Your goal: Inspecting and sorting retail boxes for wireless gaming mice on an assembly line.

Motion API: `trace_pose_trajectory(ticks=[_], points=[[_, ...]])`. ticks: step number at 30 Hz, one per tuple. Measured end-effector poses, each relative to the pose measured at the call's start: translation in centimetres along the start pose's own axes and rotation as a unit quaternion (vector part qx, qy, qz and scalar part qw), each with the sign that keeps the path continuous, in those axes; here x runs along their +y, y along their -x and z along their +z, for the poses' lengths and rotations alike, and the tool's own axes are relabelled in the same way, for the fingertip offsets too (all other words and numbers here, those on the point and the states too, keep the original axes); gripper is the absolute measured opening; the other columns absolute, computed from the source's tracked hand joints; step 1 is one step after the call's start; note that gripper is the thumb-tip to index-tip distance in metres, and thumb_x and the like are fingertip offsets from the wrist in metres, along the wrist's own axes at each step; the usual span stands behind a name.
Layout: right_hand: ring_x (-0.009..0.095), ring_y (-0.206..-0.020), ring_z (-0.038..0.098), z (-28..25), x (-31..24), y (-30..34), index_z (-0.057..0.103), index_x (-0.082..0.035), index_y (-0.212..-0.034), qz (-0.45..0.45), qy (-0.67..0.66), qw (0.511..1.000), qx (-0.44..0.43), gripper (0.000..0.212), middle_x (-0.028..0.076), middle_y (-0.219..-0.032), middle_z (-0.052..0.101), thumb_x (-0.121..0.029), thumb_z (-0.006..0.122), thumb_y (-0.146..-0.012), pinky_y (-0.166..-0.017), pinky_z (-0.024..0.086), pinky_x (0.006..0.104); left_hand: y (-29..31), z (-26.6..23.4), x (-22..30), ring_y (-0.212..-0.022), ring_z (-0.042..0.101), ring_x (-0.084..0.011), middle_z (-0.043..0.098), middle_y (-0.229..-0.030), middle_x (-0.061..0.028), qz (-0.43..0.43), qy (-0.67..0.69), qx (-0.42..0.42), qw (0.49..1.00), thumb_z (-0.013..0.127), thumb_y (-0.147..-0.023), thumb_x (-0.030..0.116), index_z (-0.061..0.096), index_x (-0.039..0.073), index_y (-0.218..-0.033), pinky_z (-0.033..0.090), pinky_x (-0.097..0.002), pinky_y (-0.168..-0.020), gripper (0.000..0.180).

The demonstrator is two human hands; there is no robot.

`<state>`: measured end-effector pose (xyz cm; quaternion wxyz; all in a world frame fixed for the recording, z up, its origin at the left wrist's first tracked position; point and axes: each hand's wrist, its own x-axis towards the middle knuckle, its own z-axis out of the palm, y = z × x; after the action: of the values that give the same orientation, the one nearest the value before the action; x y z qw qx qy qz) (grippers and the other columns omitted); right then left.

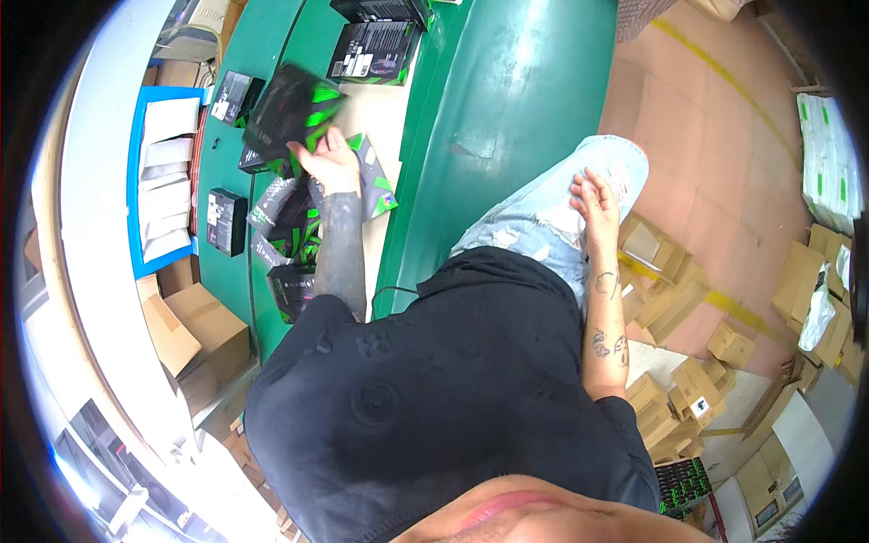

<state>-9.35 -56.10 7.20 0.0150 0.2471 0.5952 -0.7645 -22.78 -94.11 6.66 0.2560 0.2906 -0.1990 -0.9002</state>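
Observation:
My left hand [331, 166] grips the lower edge of a black box with green parts [288, 110], its fingers closed on it. That box is slightly blurred and tilted above the green work surface. Below my left wrist lies a heap of flat black and grey printed cartons [288, 204] with green flaps, partly hidden by my forearm. A flat grey and green carton piece [375, 181] sticks out to the right of that wrist. My right hand [596, 201] is by my knee in light jeans, fingers loosely bent and apart, holding nothing.
Small black boxes [226, 222] stand along the left of the green table [222, 285]. Larger black boxes [373, 54] sit at its far end. A blue-framed tray [138, 204] of white packets is at the left edge. Brown cartons [670, 281] stand on the floor at right.

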Motion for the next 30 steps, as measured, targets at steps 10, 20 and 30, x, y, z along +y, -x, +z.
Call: trace_pose_trajectory(ticks=[10,20,30], points=[[0.015,-0.089,0.057,0.5,0.3,0.4,0.048,0.000,-0.115,-0.005,-0.011,1.000,-0.022,0.030,0.010,-0.106,0.056,-0.011,0.050,-0.088,-0.073,0.048,0.0252,-12.1,1.2,-13.6,-0.096,0.049,-0.0214,0.051,-0.111,-0.0127,-0.026,-0.363,0.000,0.931,0.068,-0.068,0.050,0.044,-0.004,-0.115,0.041,-0.0381,-0.082,0.076],[0.014,-0.087,0.057,0.2,0.7,0.4,0.050,0.000,-0.113,-0.002,-0.007,1.000,-0.020,0.028,0.010,-0.105,0.056,-0.010,0.051,-0.087,-0.073,0.048,0.0238,-10.5,1.4,-10.0,-0.069,0.054,-0.0124,0.057,-0.088,-0.0027,-0.127,-0.068,-0.058,0.988,0.066,-0.074,0.019,0.053,0.012,-0.094,0.045,-0.0257,-0.057,0.025],[0.032,-0.100,0.053,1.9,-6.2,1.9,0.012,-0.012,-0.138,0.139,-0.272,0.907,-0.289,0.083,0.019,-0.119,0.048,-0.071,0.021,-0.079,-0.083,0.044,0.0449,9.1,1.9,-12.1,-0.104,0.052,-0.0227,0.053,-0.114,-0.0101,-0.012,-0.203,-0.519,0.830,0.064,-0.065,-0.010,0.050,0.007,-0.109,0.043,-0.0335,-0.089,0.050]])
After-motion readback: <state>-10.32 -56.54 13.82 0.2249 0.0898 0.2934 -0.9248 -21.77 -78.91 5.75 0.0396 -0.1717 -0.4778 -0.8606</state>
